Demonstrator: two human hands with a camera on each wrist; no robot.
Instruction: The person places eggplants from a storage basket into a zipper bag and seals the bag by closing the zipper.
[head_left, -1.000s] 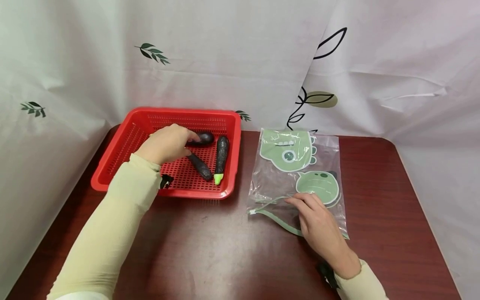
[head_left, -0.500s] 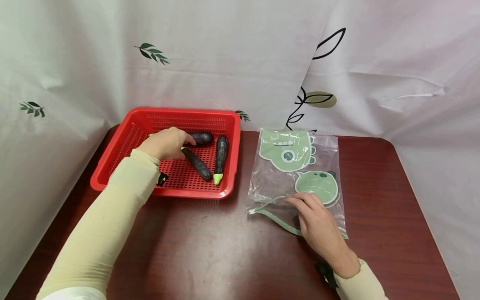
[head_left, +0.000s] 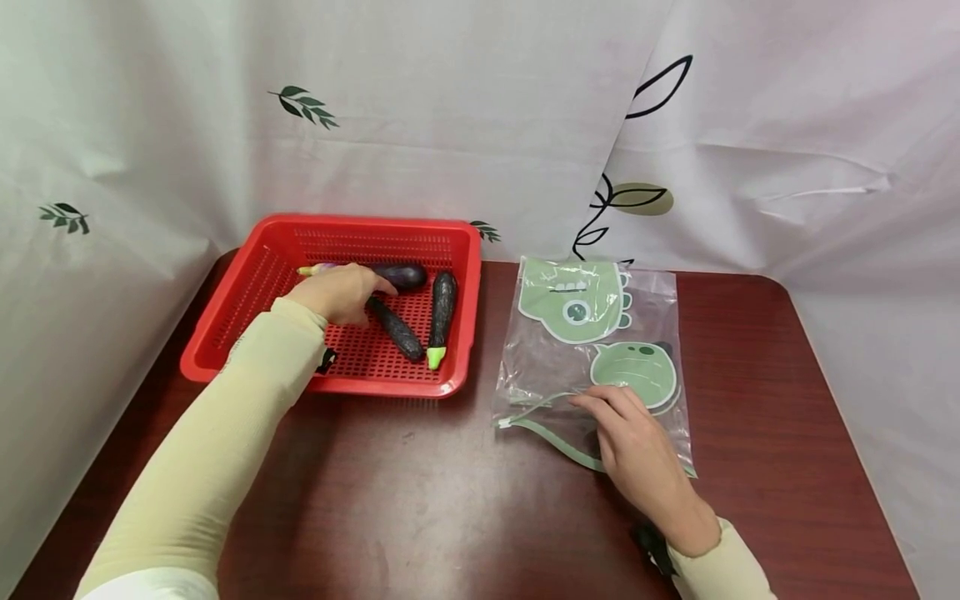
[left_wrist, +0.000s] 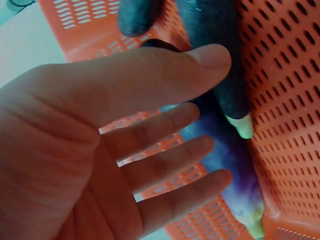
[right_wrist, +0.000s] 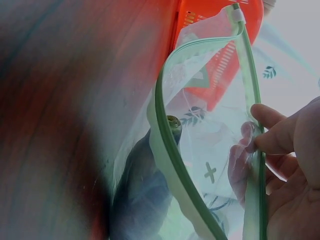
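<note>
My left hand (head_left: 337, 293) reaches into the red basket (head_left: 390, 387), fingers relaxed. In the left wrist view its thumb crosses a dark zucchini (left_wrist: 215, 40) with a pale green end, and the other fingers spread over a purple eggplant (left_wrist: 232, 172). Partly behind that hand in the head view lies the eggplant (head_left: 405, 276), with the slanting zucchini (head_left: 399, 331) nearer. My right hand (head_left: 645, 458) pinches the far lip of a clear zip bag (head_left: 551, 358), whose mouth gapes. Inside the bag, the right wrist view shows a dark purple, stemmed vegetable (right_wrist: 142, 185), probably an eggplant.
Another dark zucchini (head_left: 444, 302) with a bright green tip lies along the basket's right side. Basket and bag stand side by side on a brown wooden table (head_left: 420, 500). A white patterned curtain (head_left: 420, 125) hangs behind the table.
My left hand has shifted slightly right and toward me within the basket, uncovering the eggplant's pale stem end. The right hand and the bag stay as they were.
</note>
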